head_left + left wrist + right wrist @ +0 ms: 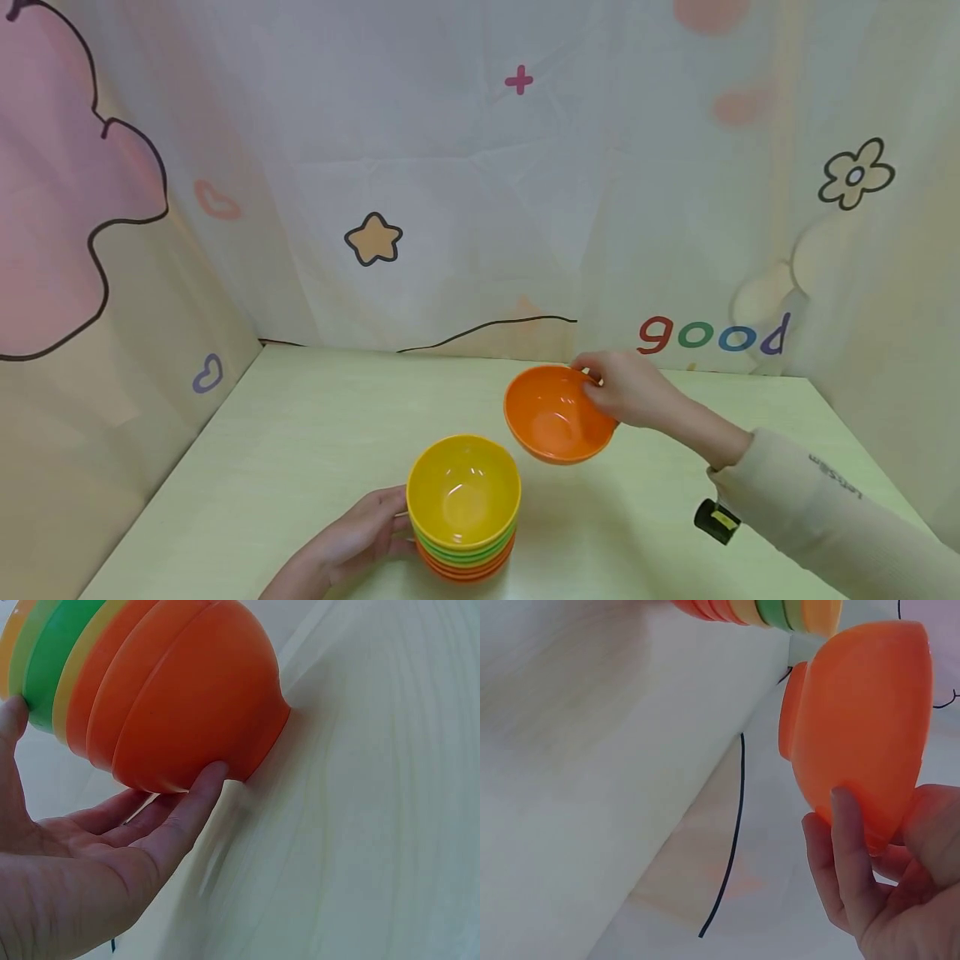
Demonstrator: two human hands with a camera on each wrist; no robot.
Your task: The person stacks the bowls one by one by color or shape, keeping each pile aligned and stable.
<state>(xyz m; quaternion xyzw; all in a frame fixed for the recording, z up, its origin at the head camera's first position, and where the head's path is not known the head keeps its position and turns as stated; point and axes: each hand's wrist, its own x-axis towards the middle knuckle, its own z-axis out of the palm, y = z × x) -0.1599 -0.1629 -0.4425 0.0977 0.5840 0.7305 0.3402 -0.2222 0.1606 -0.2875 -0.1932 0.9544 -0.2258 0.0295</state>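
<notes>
A stack of nested bowls stands on the table, a yellow bowl (pixel 463 492) on top with green and orange rims below it. My left hand (pixel 367 529) rests against the left side of this stack. In the left wrist view its fairly straight fingers (pixel 187 814) touch the lowest orange bowl (pixel 202 697). To the right of the stack and higher, my right hand (pixel 633 390) holds a single orange bowl (pixel 555 417) by its rim, thumb inside. The right wrist view shows this orange bowl (pixel 862 720) off the table, tilted, with fingers along its outside.
The pale table (pixel 322 417) meets a printed cloth backdrop (pixel 450 167) at its far edge, with cloth on both sides. A small black object with a yellow label (pixel 717 521) hangs by the right sleeve (pixel 825 508).
</notes>
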